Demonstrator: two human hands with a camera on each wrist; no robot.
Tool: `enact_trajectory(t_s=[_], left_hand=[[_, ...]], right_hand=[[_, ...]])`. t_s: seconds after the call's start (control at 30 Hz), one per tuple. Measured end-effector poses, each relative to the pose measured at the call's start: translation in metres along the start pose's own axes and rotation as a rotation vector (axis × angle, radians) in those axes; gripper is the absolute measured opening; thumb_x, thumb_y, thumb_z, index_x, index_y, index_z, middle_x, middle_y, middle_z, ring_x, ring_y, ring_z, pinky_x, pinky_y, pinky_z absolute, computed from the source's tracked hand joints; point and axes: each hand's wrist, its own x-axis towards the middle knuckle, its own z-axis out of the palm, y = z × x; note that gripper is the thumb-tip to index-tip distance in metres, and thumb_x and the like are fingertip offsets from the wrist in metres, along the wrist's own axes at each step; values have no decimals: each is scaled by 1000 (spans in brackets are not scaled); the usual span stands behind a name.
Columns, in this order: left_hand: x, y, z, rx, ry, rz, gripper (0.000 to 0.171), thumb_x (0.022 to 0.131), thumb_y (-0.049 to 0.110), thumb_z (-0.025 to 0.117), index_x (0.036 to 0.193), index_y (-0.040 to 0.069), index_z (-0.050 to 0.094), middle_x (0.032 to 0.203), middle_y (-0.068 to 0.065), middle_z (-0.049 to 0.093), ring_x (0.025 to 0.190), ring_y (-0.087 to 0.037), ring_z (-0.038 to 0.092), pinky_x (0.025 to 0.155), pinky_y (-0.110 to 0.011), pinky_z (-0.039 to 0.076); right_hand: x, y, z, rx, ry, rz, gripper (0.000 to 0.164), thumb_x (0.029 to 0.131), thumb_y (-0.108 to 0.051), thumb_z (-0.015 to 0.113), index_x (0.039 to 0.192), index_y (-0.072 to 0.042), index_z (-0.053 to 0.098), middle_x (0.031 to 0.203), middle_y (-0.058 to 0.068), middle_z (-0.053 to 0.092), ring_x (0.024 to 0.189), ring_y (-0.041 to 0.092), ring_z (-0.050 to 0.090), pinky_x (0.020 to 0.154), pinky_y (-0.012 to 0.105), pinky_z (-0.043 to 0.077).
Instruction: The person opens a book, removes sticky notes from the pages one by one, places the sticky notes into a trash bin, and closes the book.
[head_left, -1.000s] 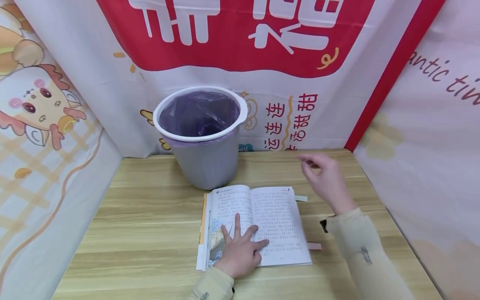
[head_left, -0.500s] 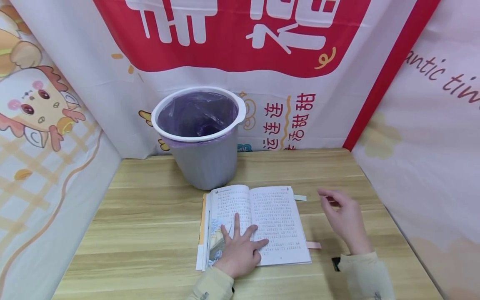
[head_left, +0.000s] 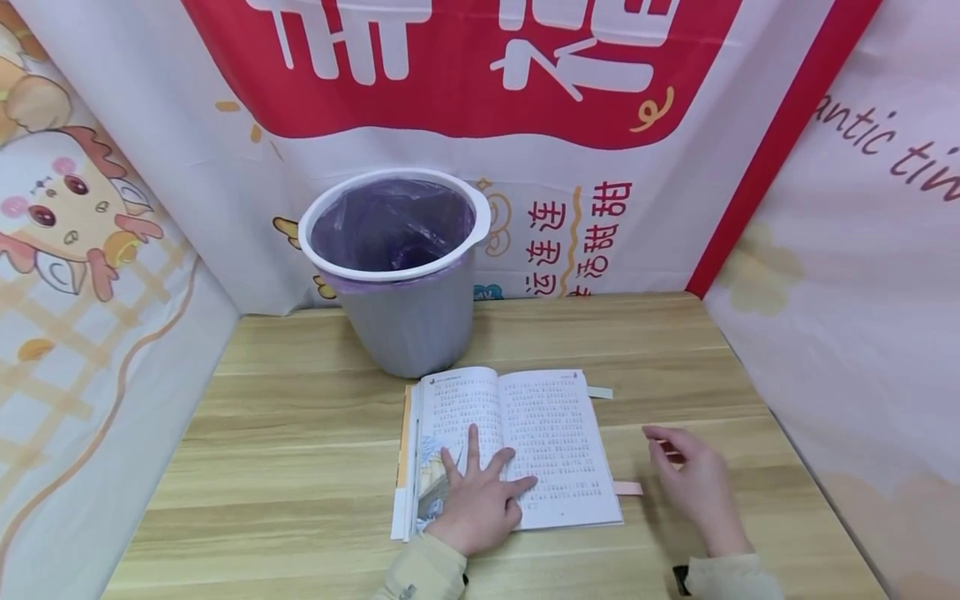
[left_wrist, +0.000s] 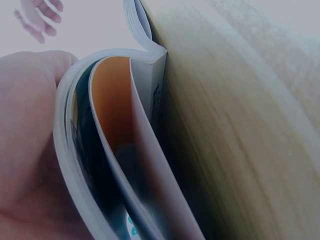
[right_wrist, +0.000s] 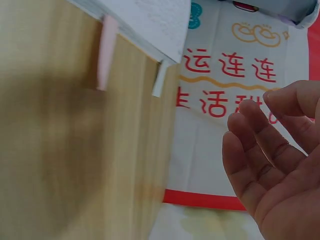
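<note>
An open book (head_left: 551, 450) lies on the table in the head view, its left pages arched up from the spine. My left hand (head_left: 480, 504) rests on the left page with fingers spread, the thumb side reaching across the gutter. The left wrist view shows the curved page edges (left_wrist: 75, 150) beside that hand. Two paper tabs stick out of the book's right edge, a pink tab (head_left: 628, 488) and a pale green tab (head_left: 601, 392). Right of the book, my right hand (head_left: 693, 483) hovers over the table, fingers loosely bent and holding nothing, as the right wrist view (right_wrist: 280, 160) shows.
A grey bin (head_left: 408, 325) with a purple liner stands just behind the book. Printed cloth (head_left: 577, 167) hangs behind the wooden table (head_left: 300, 467) and along both its sides.
My right hand has come down and toward me, from beyond the book's top right corner to beside the pink tab. The left hand and the book have stayed in place.
</note>
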Motion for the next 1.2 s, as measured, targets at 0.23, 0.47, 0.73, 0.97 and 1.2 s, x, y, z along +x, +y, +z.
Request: enact_trajectory(t_s=[0.23, 0.47, 0.73, 0.97, 1.2], left_hand=[[-1, 1, 3, 2, 6, 7, 41, 88, 34, 52, 123, 50, 64, 148, 2, 48, 146, -56, 2, 94, -86, 3], [-2, 2, 6, -1, 35, 15, 40, 86, 34, 53, 122, 48, 66, 147, 2, 49, 146, -56, 1, 95, -86, 0], [-2, 1, 6, 13, 22, 6, 42, 88, 34, 52, 125, 51, 62, 149, 3, 47, 146, -56, -1, 96, -85, -1], [1, 0, 2, 23, 18, -1, 43, 89, 34, 50, 128, 52, 59, 151, 3, 46, 146, -56, -1, 96, -85, 1], [1, -2, 0, 21, -2, -1, 46, 91, 33, 47, 130, 55, 56, 152, 4, 44, 146, -57, -1, 95, -86, 1]], right_hand=[[-20, 11, 12, -25, -19, 0, 23, 81, 2, 69, 101, -7, 76, 96, 7, 76, 75, -13, 58, 65, 16, 55], [-39, 12, 23, -32, -119, 123, 23, 85, -7, 68, 107, -11, 76, 99, 4, 76, 78, -4, 63, 69, 16, 53], [-57, 15, 38, -37, -191, 173, 24, 84, -10, 69, 108, -10, 75, 99, 2, 76, 82, 4, 68, 72, 18, 54], [-59, 12, 43, -45, -223, 200, 26, 86, -13, 67, 111, -11, 74, 105, -1, 76, 97, 19, 72, 84, 28, 55], [-60, 8, 43, -19, -251, 236, 30, 86, -12, 66, 115, -11, 73, 111, 1, 75, 103, 20, 70, 86, 26, 54]])
